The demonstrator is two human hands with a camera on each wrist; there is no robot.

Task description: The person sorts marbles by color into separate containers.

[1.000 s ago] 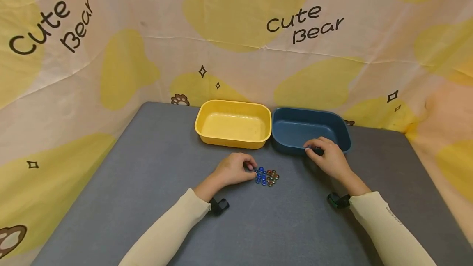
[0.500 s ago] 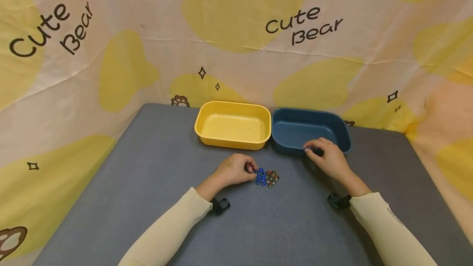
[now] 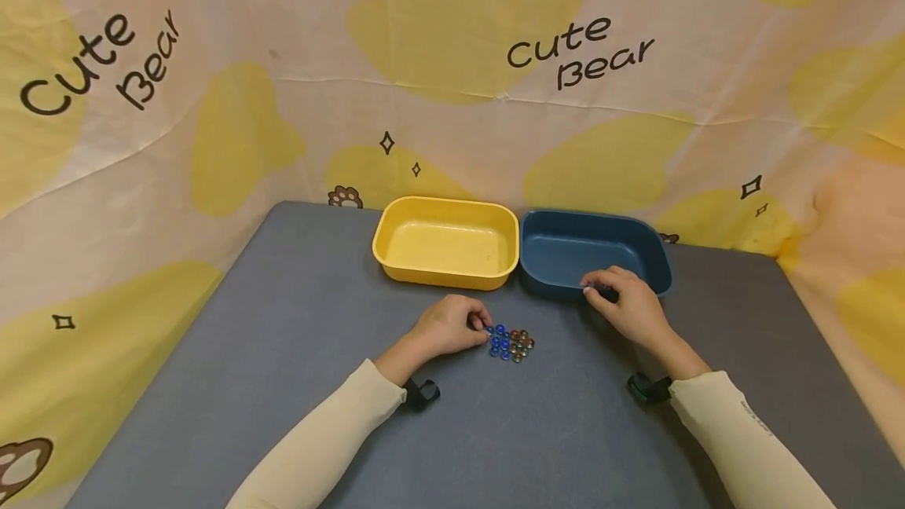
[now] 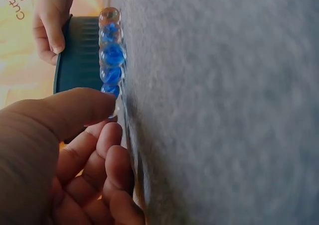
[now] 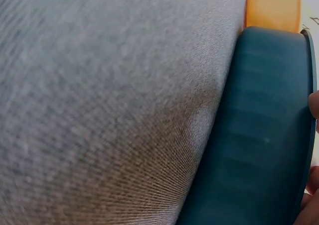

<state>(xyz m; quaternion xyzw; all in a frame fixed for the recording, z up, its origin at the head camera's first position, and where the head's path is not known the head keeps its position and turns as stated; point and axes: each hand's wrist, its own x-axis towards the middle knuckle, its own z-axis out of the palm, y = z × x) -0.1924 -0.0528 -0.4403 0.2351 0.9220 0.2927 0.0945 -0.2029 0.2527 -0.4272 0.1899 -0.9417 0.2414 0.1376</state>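
Near centre, left hand (image 3: 448,326), fingers curled, pinches at the left edge of a marble cluster (image 3: 511,341); farther right, right hand (image 3: 625,301) grips the near rim of the blue tub (image 3: 654,261), yellow tub (image 3: 445,238) alongside left, both bare inside.

– How are the hands placed?
– The left hand (image 3: 448,326) lies low with its fingers (image 4: 107,158) curled and the thumb stretched over them. The right hand (image 3: 629,303) is further forward, fingers bent at the knuckles.
– And the arms?
– Both forearms, in cream sleeves, angle inward, a dark band at each wrist.
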